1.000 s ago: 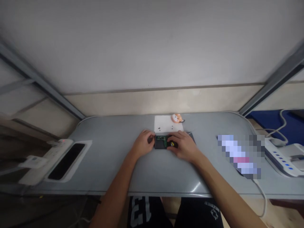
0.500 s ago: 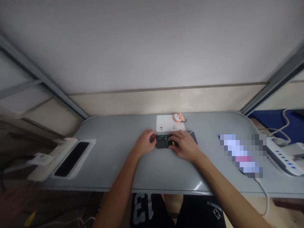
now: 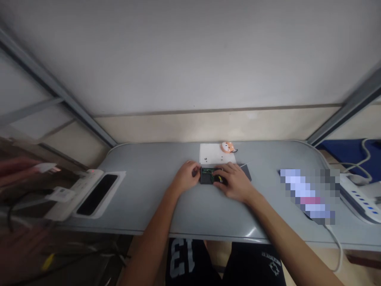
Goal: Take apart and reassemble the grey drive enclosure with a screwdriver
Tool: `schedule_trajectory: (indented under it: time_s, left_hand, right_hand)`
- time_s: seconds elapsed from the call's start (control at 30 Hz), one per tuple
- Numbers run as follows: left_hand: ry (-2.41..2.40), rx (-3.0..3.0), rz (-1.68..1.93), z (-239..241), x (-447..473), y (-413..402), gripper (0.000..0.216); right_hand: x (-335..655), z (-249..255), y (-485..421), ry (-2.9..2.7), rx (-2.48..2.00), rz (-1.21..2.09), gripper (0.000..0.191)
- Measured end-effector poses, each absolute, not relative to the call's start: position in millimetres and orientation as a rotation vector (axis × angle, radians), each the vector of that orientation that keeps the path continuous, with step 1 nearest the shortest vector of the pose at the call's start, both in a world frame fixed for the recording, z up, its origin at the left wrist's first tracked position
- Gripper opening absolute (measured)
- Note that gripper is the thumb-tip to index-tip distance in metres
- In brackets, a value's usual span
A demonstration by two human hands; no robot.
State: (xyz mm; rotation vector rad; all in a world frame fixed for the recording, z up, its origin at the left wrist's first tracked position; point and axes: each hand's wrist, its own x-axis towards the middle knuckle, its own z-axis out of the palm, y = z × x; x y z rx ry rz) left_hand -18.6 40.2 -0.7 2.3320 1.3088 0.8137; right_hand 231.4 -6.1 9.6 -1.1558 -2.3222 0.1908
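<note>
Unmoved — left hand (image 3: 186, 178), right hand (image 3: 235, 182) (clasping device (image 3: 207, 176)).

Black shorts (image 3: 208, 264) at six o'clock bore a white 13 (image 3: 180, 260) on the left leg and a small white emblem (image 3: 271, 265) on the right; left hand (image 3: 186, 177) and right hand (image 3: 235, 183) were bare, forearms unsleeved

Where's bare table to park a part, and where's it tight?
Bare table between the white tray and left hand, and between right hand and the blurred patch. Crowded at the hands: open device, white sheet, orange figure.
</note>
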Motion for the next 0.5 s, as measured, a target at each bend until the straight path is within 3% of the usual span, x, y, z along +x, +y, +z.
schedule_trajectory:
  time_s: [0.33, 0.5]
  left_hand:
    - [1.29, 2.334, 0.835, -4, -20, 40, 0.015]
    - [1.297, 2.324, 0.863, -5, -20, 41, 0.02]
  right_hand:
    - [238, 28, -2, -1.775, -1.051, -0.023, 0.012]
    - [240, 23, -1, -1.765, -1.096, 0.004, 0.011]
